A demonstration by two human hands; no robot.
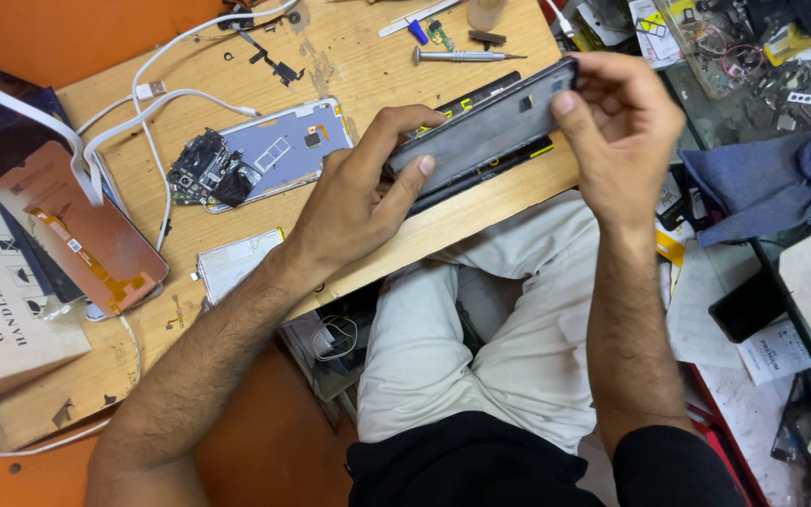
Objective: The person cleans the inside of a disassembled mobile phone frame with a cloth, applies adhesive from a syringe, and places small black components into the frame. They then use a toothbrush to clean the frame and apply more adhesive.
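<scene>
Here the dark phone panel (481,127) sits, seemingly pinched, between left hand (354,202) and right hand (617,131).

Dark phone panel held above the workbench edge

The phone panel (481,127), a long, flat, dark grey slab with a dusty matte face and a small square cutout near its upper right end, sat tilted in the upper middle of the frame, rising rightward, gripped at each end by the left hand (354,202) and right hand (617,127).
</scene>
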